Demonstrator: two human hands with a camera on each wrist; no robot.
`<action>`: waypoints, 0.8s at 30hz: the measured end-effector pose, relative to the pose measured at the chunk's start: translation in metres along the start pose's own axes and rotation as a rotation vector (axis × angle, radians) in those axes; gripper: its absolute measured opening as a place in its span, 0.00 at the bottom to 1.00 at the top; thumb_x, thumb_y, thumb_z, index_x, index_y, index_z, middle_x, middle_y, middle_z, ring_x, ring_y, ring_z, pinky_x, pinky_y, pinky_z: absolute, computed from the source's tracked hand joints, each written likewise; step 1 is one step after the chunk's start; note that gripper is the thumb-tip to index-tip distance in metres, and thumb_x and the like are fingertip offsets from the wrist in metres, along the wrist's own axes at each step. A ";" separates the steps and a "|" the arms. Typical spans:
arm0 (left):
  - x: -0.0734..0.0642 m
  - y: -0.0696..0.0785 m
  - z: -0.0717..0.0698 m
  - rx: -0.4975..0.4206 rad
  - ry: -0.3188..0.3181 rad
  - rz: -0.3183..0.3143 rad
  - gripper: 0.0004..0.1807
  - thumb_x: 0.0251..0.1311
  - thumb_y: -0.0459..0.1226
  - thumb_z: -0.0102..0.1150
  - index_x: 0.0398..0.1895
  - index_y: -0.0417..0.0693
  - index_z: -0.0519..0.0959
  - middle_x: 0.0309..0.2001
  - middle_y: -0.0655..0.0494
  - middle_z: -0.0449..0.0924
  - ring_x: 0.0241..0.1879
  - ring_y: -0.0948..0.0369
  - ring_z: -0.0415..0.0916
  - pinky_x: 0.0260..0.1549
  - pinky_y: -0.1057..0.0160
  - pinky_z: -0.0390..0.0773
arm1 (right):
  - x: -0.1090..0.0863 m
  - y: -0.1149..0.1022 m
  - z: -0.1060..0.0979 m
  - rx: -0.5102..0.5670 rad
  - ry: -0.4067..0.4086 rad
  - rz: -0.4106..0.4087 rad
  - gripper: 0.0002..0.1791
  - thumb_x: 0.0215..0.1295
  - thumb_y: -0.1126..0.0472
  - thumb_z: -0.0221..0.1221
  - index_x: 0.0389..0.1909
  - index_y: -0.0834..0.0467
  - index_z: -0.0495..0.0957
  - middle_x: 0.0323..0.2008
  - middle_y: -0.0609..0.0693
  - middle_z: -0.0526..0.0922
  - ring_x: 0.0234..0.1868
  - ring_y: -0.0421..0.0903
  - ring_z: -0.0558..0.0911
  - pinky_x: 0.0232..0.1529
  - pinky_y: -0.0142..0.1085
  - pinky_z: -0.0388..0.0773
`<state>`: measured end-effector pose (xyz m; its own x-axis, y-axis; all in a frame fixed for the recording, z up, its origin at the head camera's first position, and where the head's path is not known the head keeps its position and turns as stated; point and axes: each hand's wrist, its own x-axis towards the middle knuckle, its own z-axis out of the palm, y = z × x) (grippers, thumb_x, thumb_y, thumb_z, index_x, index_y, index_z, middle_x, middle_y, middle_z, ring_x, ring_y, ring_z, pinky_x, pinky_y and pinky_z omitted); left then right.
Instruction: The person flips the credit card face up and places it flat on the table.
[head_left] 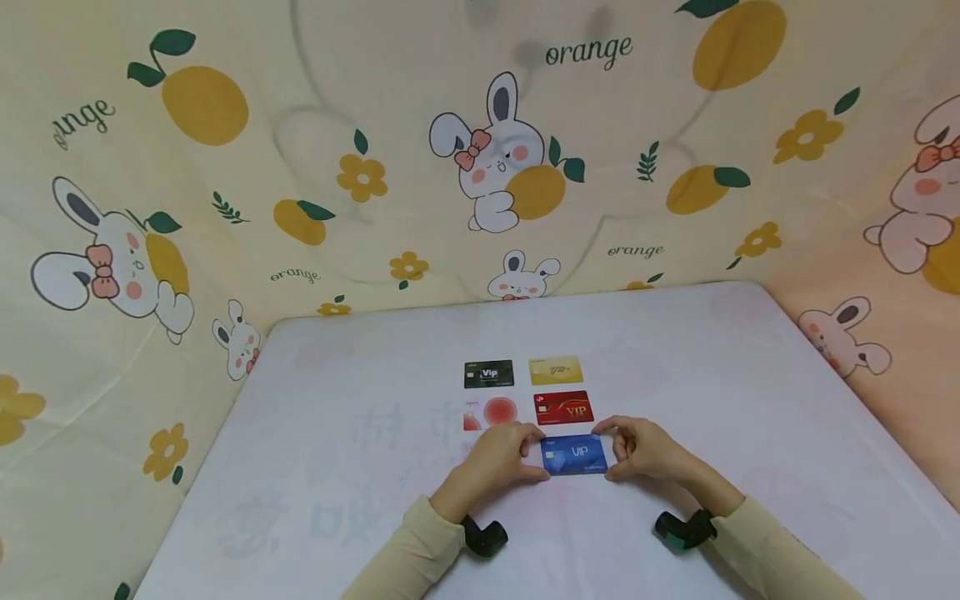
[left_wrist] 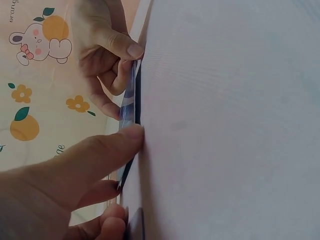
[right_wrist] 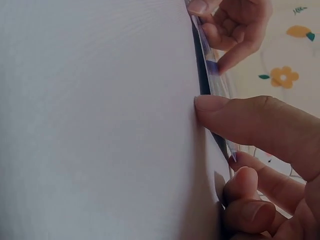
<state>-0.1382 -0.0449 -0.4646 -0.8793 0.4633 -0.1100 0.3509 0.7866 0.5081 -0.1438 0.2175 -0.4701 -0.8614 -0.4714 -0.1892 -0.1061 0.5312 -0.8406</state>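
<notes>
A blue VIP card (head_left: 573, 455) is held by its two short ends, close over the white table. My left hand (head_left: 495, 458) pinches the left end, thumb at the near corner and index finger at the far one. At the opposite end, my right hand (head_left: 647, 450) grips the corners the same way. The left wrist view shows the card (left_wrist: 129, 102) nearly edge-on, tilted slightly off the tabletop. Just beyond it lies a red VIP card (head_left: 563, 407). A white card with a red circle (head_left: 500, 411) sits beyond my left hand, which partly covers its lower edge.
At the back of the group lie a black VIP card (head_left: 489, 374) and a gold card (head_left: 556, 370). A pale card edge (head_left: 468, 448) peeks out by my left hand. Cloth printed with rabbits and oranges (head_left: 405, 100) walls the white table (head_left: 337, 383) behind and at the sides.
</notes>
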 end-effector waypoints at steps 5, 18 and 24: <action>-0.001 0.000 0.000 -0.017 -0.007 -0.014 0.29 0.45 0.51 0.74 0.52 0.52 0.80 0.25 0.61 0.69 0.26 0.69 0.64 0.23 0.75 0.63 | 0.000 0.001 0.001 0.010 -0.007 0.006 0.33 0.46 0.65 0.73 0.54 0.69 0.72 0.23 0.48 0.71 0.22 0.36 0.69 0.24 0.27 0.67; -0.002 0.004 0.002 0.055 0.026 0.014 0.30 0.46 0.51 0.73 0.53 0.51 0.80 0.27 0.61 0.71 0.28 0.68 0.65 0.26 0.74 0.63 | 0.000 0.001 -0.001 -0.032 0.015 0.006 0.32 0.47 0.63 0.73 0.53 0.67 0.73 0.22 0.47 0.71 0.22 0.37 0.69 0.25 0.27 0.67; -0.003 0.005 0.003 0.052 0.044 0.017 0.30 0.46 0.50 0.73 0.53 0.49 0.79 0.27 0.60 0.70 0.29 0.68 0.65 0.26 0.75 0.64 | 0.000 -0.002 -0.004 -0.043 -0.009 0.004 0.32 0.48 0.62 0.72 0.54 0.67 0.73 0.23 0.48 0.72 0.24 0.38 0.70 0.25 0.26 0.68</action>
<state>-0.1326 -0.0412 -0.4639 -0.8861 0.4591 -0.0635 0.3810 0.7995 0.4644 -0.1453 0.2192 -0.4662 -0.8575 -0.4754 -0.1967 -0.1245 0.5627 -0.8172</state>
